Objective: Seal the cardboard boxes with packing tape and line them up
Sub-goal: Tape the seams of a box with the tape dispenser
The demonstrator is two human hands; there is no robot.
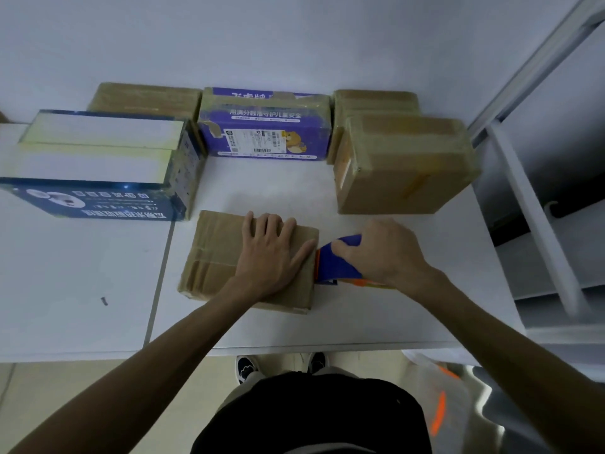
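Head view looks down on a white table (82, 290) where a flat brown cardboard box (212, 257) lies near the front edge, well apart from the others. The left hand (271, 253) presses on its top, palm down, with its fingers (262, 224) straight and slightly spread. The right hand (386, 253) has its fingers curled tight round a blue tape dispenser (337, 263), which sits against the right edge of that box; orange parts show under the dispenser. Farther back stands a row of boxes: a brown box (144, 96) at the back left, a purple printed box (265, 129) with a label and a cartoon bear in the middle, and another brown box (373, 99) at the back right. A taller brown taped box (402, 165) stands just in front of that last one, touching or nearly touching it. At the left, a dark blue box (98, 165) with a pale top sits nearer the person, its corner close to the purple box. A pale metal frame (537, 224) runs along the table's right side.
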